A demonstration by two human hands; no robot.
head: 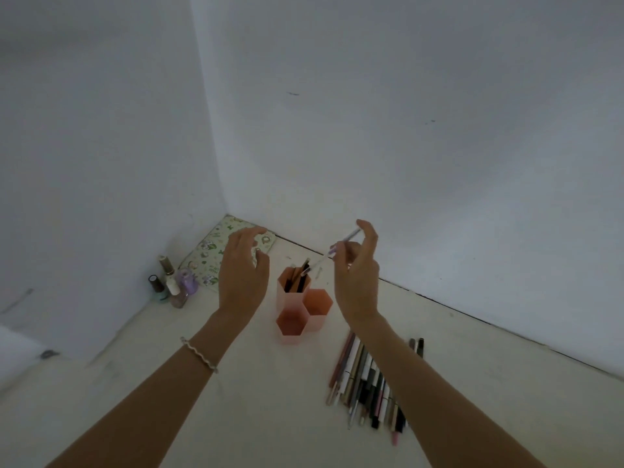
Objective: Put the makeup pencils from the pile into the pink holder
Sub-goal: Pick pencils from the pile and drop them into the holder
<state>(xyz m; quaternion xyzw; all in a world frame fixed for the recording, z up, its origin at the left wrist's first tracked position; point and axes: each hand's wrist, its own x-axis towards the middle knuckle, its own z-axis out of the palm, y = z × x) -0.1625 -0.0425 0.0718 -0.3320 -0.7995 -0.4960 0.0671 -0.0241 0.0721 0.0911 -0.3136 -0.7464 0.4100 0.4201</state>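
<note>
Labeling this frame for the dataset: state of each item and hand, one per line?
Left hand: open, empty, raised beside holder.
Right hand: pinching a pencil, tip angled toward holder.
Pink holder: upright; tall back cell holds pencils, two front cells empty.
Pencil pile: lying flat on surface.
Nail polish bottles: upright, capped.

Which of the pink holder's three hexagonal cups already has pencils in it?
The tallest cup, farthest from the person, holds several pencils. The two shorter cups, right and nearest, look empty.

The pink holder (297,309) looks like smooth matt plastic. The nail polish bottles (172,285) at the surface's far left corner are glossy glass. The surface (202,400) itself is pale and matt.
</note>
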